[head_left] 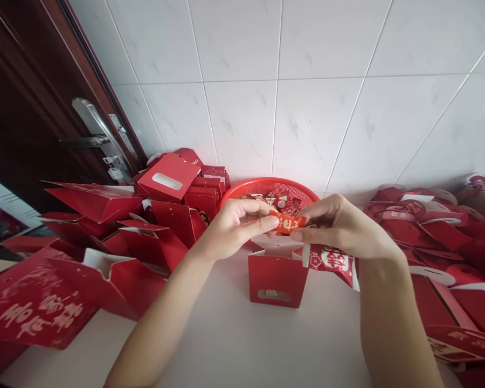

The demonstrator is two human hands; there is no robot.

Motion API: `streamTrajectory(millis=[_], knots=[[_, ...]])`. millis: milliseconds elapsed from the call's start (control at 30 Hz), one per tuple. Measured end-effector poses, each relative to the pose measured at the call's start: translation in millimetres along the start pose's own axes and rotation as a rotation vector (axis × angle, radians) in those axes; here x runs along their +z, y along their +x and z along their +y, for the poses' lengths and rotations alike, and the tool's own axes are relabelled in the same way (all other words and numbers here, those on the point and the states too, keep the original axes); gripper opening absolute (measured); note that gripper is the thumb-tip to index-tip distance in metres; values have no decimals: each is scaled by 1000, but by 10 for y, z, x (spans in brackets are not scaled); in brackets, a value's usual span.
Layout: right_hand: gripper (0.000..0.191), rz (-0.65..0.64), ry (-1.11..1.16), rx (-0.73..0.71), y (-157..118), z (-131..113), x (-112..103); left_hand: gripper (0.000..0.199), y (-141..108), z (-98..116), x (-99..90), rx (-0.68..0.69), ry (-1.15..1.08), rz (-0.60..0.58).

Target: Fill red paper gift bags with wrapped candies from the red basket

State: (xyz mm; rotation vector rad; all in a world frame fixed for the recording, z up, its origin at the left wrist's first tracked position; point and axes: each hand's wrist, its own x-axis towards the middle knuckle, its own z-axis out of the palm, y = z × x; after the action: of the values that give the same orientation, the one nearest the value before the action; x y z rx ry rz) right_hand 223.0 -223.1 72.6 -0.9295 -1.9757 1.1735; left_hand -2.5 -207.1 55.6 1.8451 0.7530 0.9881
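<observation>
Between my two hands, above a small red box, is an orange-red wrapped candy [288, 222] with pale lettering. My left hand [236, 226] pinches its left end. The thumb and fingers of my right hand [339, 229] close on its right end, and a larger red packet [331, 261] with white print hangs from under that same hand. Below them the red box [277, 280] stands upright on the white table [242, 345], its top open and a small window low on its front. A red basket [242, 188] holding wrapped candies sits behind the hands.
Several open red boxes [113, 280] crowd the left side, with more stacked by the wall [242, 124]. Flat and folded red boxes [440, 231] are piled on the right. A dark door [36, 97] with a metal handle [91, 141] stands at the back left.
</observation>
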Motion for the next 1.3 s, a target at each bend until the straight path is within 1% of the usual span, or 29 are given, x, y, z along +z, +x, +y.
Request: streamTrajectory(millis=[133, 267, 467, 600, 700, 900, 1000, 1067, 1133, 1233, 1300], knots=[[33, -18, 6, 3, -3, -2, -9, 18, -9, 5, -13, -12, -41, -32], [33, 8, 30, 32, 9, 8, -12, 19, 0, -1, -2, -19, -55, -15], [32, 13, 16, 44, 30, 24, 0, 25, 1, -20, 31, -25, -1, -71], [34, 17, 10, 0, 30, 38, -3, 22, -10, -20, 48, 2, 7, -56], [35, 30, 2, -25, 30, 40, -4, 25, -10, -13, 63, 18, 22, -38], [33, 27, -10, -17, 37, 28, 5, 27, 7, -27, 85, 19, 36, -32], [33, 36, -7, -4, 27, 23, -5, 27, 3, -32, 43, -3, 51, -52], [33, 47, -29, -9, 5, 18, -26, 25, -18, -17, -23, -23, 109, -99], [33, 43, -91, -15, -26, 14, -54, 24, -55, 11, -106, -27, 255, -132], [33, 3, -253, 4, -64, 15, -80, 22, -110, 50, -199, -32, 504, -212], [32, -22, -367, 31, -63, 20, -69, 21, -122, 49, -212, -52, 567, -283]])
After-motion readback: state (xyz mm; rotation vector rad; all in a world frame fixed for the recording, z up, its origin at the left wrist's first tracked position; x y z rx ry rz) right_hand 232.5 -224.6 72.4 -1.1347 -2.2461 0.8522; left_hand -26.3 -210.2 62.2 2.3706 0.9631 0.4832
